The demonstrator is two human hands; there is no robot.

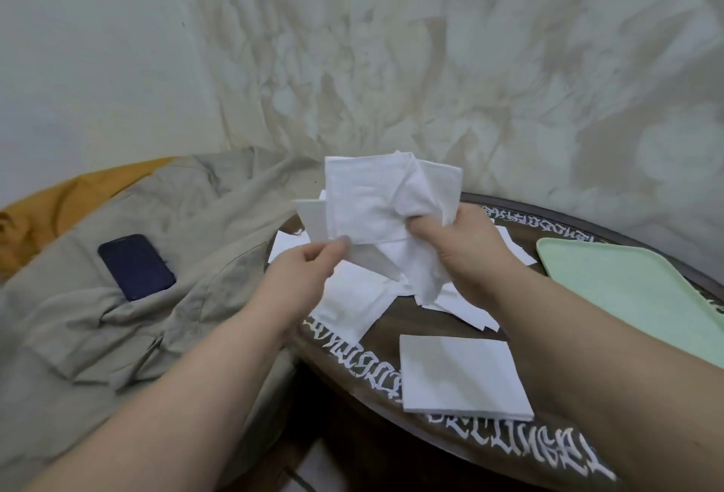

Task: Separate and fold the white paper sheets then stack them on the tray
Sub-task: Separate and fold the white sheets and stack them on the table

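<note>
Right hand (466,252) grips bunched paper sheets (376,205), left hand (309,268) pinches one corner; a hard tug could tear it.

**Rim lettering on table: present, not legible**

Only writing in view: white ornate blackletter-style lettering round the rim of the dark round table (391,334). Seen in 3 stretches: lower centre to lower right of frame, left-centre edge under the loose white paper sheets (352,303), and upper right behind the green tray (634,295). Characters run upside down/sideways to the camera and are distorted, so no word can be made out w/ certainty. Nothing readable on the dark blue phone (136,267) at left, the tray or the sheets. No nos., brands or signs legible.
</note>
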